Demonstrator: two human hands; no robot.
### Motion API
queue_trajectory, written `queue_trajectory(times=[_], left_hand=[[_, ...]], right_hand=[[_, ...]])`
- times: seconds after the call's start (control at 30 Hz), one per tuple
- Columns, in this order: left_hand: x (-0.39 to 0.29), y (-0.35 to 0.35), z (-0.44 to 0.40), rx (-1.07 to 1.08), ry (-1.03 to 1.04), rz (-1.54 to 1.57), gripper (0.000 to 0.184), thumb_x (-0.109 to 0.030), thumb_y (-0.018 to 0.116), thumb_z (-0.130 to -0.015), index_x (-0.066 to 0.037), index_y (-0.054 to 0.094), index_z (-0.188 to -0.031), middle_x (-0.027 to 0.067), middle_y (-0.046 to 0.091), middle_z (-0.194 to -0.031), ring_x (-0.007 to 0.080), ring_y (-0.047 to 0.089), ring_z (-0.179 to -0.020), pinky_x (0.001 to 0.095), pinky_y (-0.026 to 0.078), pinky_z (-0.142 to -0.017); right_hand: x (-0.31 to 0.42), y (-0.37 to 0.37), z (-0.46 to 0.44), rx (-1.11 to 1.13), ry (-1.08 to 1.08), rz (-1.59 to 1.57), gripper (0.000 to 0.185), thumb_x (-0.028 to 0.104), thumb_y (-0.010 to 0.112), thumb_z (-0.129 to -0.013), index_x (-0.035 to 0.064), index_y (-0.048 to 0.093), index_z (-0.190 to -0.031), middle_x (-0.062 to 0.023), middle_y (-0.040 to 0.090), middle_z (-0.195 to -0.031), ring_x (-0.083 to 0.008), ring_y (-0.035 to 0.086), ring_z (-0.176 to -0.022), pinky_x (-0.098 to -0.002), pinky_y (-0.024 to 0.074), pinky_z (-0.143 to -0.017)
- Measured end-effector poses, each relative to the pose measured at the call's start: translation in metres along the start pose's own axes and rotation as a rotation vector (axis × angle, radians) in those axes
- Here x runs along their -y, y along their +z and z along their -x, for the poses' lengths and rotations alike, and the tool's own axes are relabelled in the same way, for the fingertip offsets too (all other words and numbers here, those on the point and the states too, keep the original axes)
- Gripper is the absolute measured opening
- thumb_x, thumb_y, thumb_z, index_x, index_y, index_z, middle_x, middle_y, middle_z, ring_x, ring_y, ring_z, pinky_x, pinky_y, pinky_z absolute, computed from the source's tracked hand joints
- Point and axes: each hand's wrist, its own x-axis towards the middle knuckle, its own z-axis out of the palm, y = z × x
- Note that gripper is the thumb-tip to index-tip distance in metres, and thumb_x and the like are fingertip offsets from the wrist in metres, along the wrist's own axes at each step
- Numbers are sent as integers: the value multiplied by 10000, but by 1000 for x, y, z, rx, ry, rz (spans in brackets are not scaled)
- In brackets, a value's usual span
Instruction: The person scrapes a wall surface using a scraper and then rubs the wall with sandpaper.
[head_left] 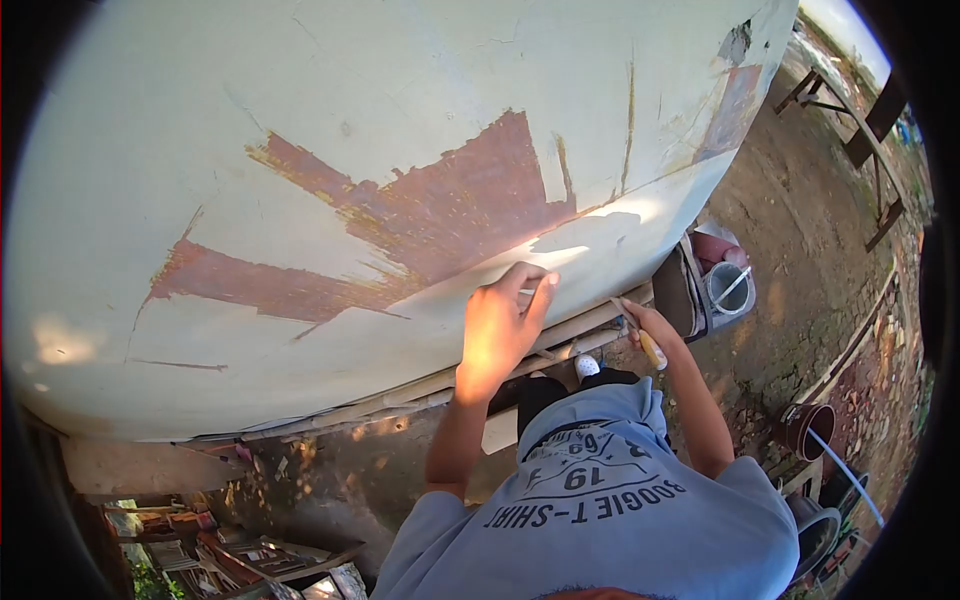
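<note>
My left hand (508,318) is raised close to the pale curved surface (430,80), in a patch of sunlight. Its fingers are curled in toward the thumb; whether anything small is between them I cannot make out. Reddish-brown patches (450,205) with ragged edges show on the pale surface above the hand. Lower and to the right, my right hand (650,325) grips a scraper-like tool (653,352) with a yellow handle. The tool's thin blade points up toward the surface's lower edge, and part of the handle is hidden by the fingers.
Wooden poles (400,397) run along the surface's lower edge. To the right stands a grey bucket (728,290) with a stick in it. A brown bucket (805,430) and a dark tub (818,535) sit farther right. Scrap wood (240,560) lies at lower left.
</note>
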Motion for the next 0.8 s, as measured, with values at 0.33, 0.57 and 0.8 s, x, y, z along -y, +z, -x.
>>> queue_trajectory(times=[0.33,0.57,0.8], left_hand=[[12,22,-83,-551,751,-1209,797,-514,517,-962,-37,243,-1539,123,102,-1645,384,9,-1510,506,2,-1213],[108,72,-7,1673,-534,-357,722,-563,430,-993,-84,333,-1524,243,601,-1296,248,647,-1069,358,493,-936],[152,58,24,580,-297,-10,617,-434,519,-1006,-35,416,-1465,196,478,-1464,312,474,-1344,376,366,-1104]], right_hand=[[-117,-80,-12,-88,242,-383,231,337,656,-922,141,538,-888,31,464,-598,-98,459,-450,-260,411,-403],[-96,-51,-11,-255,13,-324,302,408,636,-934,129,556,-1017,-2,518,-644,-110,470,-463,-278,400,-410],[-44,-13,9,-192,-198,-143,282,368,511,-1004,106,560,-1096,-21,537,-714,-120,510,-497,-265,441,-444]])
